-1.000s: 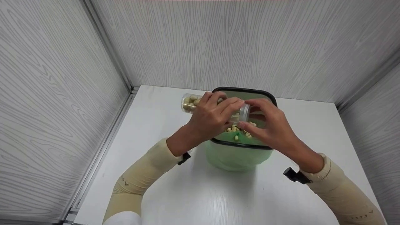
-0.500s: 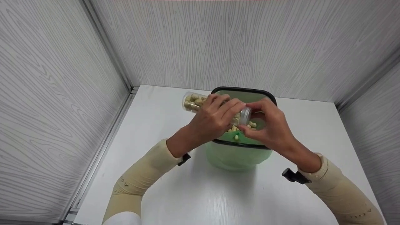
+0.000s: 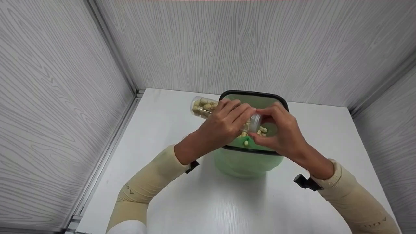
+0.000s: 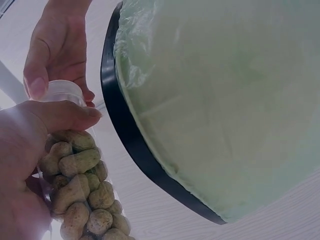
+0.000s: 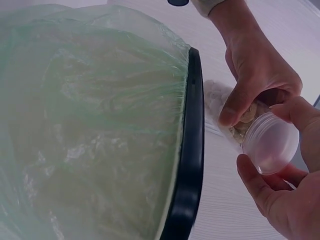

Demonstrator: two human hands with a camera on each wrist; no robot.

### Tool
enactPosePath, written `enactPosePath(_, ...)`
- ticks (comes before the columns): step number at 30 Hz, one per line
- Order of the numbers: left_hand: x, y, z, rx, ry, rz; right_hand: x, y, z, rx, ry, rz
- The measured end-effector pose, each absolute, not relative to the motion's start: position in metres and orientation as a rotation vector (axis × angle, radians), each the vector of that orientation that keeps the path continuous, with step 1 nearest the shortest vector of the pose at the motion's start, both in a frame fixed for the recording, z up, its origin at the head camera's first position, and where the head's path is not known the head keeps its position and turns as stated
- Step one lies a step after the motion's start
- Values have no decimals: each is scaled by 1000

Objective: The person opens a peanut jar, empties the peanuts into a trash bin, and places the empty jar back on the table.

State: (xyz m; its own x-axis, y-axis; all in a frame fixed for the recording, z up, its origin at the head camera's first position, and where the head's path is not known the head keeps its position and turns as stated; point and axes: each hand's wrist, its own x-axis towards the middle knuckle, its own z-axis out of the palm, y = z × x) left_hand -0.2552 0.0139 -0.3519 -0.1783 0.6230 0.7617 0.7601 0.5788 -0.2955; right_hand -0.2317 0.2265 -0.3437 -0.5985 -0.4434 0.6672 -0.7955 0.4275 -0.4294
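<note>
My left hand (image 3: 224, 125) is wrapped round a clear plastic jar (image 3: 197, 105) of unshelled peanuts (image 4: 80, 162), held lying on its side above a bin. At its right end, the thumb and fingers of my right hand (image 3: 286, 130) grip the translucent screw lid (image 3: 255, 123). In the right wrist view the lid (image 5: 274, 145) sits on the jar's mouth, with fingers around its edge. Below is the bin, with a black rim (image 3: 250, 150) and a green plastic liner (image 3: 247, 164). Loose peanuts (image 3: 262, 131) lie inside it. My hands hide the jar's middle.
A white table (image 3: 182, 204) carries the bin. Grey wood-grain panels (image 3: 208, 45) enclose it at the back and on both sides. Small black wrist cameras (image 3: 307, 183) sit at the sleeve cuffs.
The jar has tilted slightly, its lid end dipping, and shifted a little right. My left hand moved with it. The right-hand fingers have turned slightly around the lid.
</note>
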Motion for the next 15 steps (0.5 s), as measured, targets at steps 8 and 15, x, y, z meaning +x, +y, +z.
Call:
enactPosePath(8, -251, 7, -354, -1264, -2104, -375, -228, 227, -342, 1214, -2150, 667)
enactPosePath(15, -250, 8, -353, -1254, -2144, -346, -229, 230, -345, 1274, -2126, 561)
